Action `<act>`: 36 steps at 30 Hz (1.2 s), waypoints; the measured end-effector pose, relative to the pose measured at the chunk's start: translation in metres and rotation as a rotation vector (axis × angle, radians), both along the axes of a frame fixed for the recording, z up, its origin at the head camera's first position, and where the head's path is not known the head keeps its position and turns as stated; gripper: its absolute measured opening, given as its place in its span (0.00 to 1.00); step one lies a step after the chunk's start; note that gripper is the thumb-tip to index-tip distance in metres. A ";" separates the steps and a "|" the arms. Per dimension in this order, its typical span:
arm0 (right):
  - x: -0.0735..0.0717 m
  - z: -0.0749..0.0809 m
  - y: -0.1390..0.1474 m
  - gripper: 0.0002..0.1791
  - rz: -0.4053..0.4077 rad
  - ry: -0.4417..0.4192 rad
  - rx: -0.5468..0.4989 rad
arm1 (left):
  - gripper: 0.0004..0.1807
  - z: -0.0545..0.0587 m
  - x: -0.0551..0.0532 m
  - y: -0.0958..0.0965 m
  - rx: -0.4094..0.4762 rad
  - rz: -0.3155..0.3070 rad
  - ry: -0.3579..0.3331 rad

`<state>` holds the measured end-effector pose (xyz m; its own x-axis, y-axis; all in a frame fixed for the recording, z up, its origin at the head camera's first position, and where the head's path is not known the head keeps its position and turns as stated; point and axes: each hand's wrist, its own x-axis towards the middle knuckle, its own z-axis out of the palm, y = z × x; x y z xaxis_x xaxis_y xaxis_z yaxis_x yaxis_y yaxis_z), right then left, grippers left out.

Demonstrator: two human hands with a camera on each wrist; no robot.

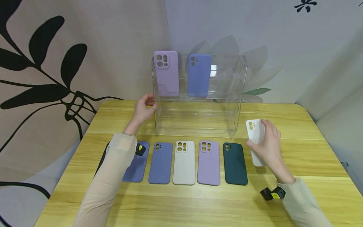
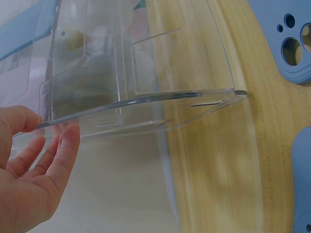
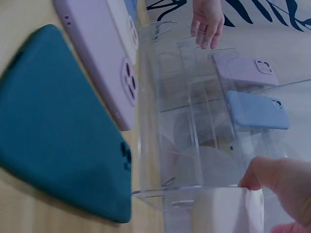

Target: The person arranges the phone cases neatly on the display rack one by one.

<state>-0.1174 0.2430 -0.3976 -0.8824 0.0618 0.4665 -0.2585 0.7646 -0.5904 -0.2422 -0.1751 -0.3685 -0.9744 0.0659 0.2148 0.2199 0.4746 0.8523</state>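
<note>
A clear acrylic display rack (image 1: 195, 123) stands at the back of the table. At its left side my left hand (image 1: 145, 108) pinches the upright edge; the left wrist view shows thumb and fingertips (image 2: 69, 136) on opposite faces of the panel. To the right of the rack, my right hand (image 1: 269, 142) grips a white phone case (image 1: 256, 134) by its sides, tilted, camera holes at the top. On the upper tier lean a lilac phone case (image 1: 170, 75) at the left and a blue phone case (image 1: 199, 77) nearer the middle.
In front of the rack lies a row of cases, including blue (image 1: 160, 164), white (image 1: 184, 167), lilac (image 1: 209, 167) and dark green (image 1: 235, 165) ones. My left sleeve (image 1: 113, 170) partly covers the row's left end. A wall (image 1: 127, 47) rises behind.
</note>
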 end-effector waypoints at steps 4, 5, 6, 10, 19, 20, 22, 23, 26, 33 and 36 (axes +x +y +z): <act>-0.005 0.007 -0.002 0.42 0.015 0.038 -0.008 | 0.18 0.001 0.000 0.000 -0.003 0.000 -0.002; -0.005 0.009 -0.003 0.42 0.016 0.043 -0.011 | 0.18 0.001 0.001 0.000 -0.002 -0.001 -0.004; -0.006 0.011 -0.004 0.42 0.020 0.049 -0.014 | 0.18 0.001 0.001 0.000 -0.004 0.000 -0.004; -0.008 0.018 -0.007 0.42 0.026 0.063 -0.020 | 0.18 0.001 0.001 0.000 0.001 0.000 0.004; -0.018 0.035 -0.013 0.42 0.058 0.139 -0.020 | 0.18 0.000 0.001 0.001 0.010 0.002 0.024; -0.020 0.037 -0.013 0.42 0.062 0.148 -0.021 | 0.18 0.000 0.001 0.001 0.011 0.003 0.024; -0.023 0.041 -0.015 0.43 0.069 0.167 -0.020 | 0.18 0.001 0.001 0.001 0.010 0.005 0.024; -0.024 0.042 -0.016 0.43 0.070 0.172 -0.019 | 0.18 0.001 0.001 0.001 0.010 0.007 0.023; -0.028 0.045 -0.019 0.43 0.072 0.184 -0.022 | 0.18 0.001 0.001 0.001 0.008 0.004 0.017; -0.035 0.052 -0.026 0.42 0.068 0.212 -0.036 | 0.18 0.001 0.001 0.001 0.014 -0.003 0.015; -0.040 0.058 -0.029 0.41 0.072 0.244 -0.041 | 0.18 0.000 0.001 0.001 0.015 -0.003 0.016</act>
